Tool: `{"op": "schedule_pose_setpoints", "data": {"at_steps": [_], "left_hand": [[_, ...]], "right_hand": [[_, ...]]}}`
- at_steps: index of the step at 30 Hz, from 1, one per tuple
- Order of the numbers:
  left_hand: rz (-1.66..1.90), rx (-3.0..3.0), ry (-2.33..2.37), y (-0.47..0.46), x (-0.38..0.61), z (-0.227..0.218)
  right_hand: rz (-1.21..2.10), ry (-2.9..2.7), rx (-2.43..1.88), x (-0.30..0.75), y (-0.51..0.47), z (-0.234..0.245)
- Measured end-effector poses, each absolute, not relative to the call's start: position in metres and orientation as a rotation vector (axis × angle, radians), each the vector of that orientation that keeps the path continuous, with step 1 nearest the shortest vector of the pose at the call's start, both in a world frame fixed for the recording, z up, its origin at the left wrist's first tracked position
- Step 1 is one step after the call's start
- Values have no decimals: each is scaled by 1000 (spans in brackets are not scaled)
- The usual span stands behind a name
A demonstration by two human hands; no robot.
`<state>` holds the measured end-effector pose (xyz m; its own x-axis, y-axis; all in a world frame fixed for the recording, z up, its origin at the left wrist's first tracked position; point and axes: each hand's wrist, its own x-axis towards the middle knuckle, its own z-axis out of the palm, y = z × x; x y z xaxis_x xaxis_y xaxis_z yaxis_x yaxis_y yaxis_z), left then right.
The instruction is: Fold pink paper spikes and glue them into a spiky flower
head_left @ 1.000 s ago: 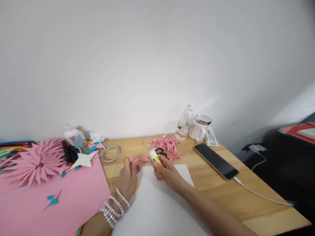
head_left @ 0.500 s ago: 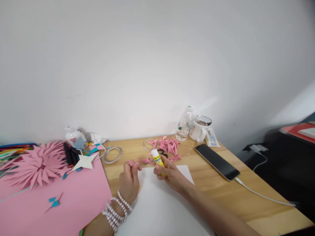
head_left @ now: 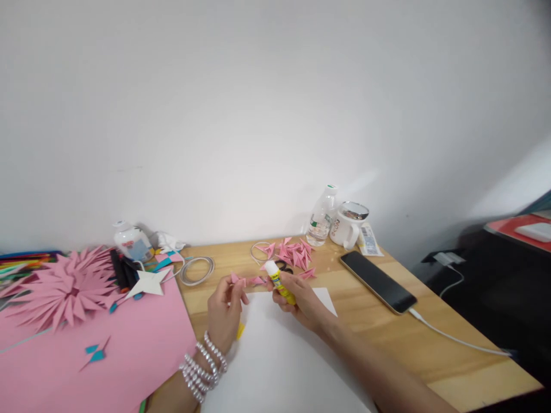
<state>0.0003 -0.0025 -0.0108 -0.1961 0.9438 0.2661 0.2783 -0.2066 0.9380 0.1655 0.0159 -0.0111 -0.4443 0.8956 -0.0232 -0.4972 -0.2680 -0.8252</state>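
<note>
My left hand (head_left: 225, 312), with pearl bracelets at its wrist, pinches a small folded pink paper piece (head_left: 238, 280) between thumb and fingers. In my right hand (head_left: 300, 301) is a yellow glue stick (head_left: 282, 285), tilted with its white end pointing up and left. Both hands hover over a white sheet of paper (head_left: 279, 361). A yellow bit, perhaps the glue stick's cap (head_left: 240, 331), shows beside my left palm. Behind my right hand lie a pile of folded pink paper pieces (head_left: 296, 252) and scissors (head_left: 284, 266), partly covered.
On the left, a large pink paper flower (head_left: 71, 287) and a white paper star (head_left: 148, 282) rest on pink sheets (head_left: 146, 350). A coiled cable (head_left: 197, 271) lies farther back. A bottle (head_left: 322, 218), a mug (head_left: 348, 226) and a charging phone (head_left: 379, 281) are on the right.
The glue stick has tilted further over to the left in my right hand. My left hand has shifted slightly, and the yellow bit beside its palm shows more.
</note>
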Motion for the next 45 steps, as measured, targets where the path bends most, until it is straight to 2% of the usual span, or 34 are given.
{"op": "schedule_pose_setpoints", "data": {"at_steps": [9, 13, 16, 19, 24, 28, 33, 38, 45], "left_hand": [[1407, 1528, 1489, -3, 2, -13], [1543, 1922, 1646, -1, -5, -16], [1632, 2327, 1533, -8, -9, -15], [1451, 2441, 1413, -17, -8, -17], [1297, 2221, 1506, -15, -1, -25], [1531, 1739, 1686, -5, -2, -23], [1655, 1301, 1644, 4, -5, -15], [1605, 1302, 1680, 5, -5, -13], [1442, 1146, 1317, 8, -5, -10]], "right_hand": [[1726, -1072, -718, 162, 13, -14], [1783, -1052, -649, 161, 13, -13], [1889, -926, -646, 161, 13, -10], [1909, -864, -598, 162, 13, -8], [1884, -860, -562, 166, 15, -11], [1842, -910, -619, 165, 13, -14], [1848, -963, -657, 161, 9, -12], [1876, -942, -613, 160, 14, -15], [1919, -870, -642, 160, 16, -19]]}}
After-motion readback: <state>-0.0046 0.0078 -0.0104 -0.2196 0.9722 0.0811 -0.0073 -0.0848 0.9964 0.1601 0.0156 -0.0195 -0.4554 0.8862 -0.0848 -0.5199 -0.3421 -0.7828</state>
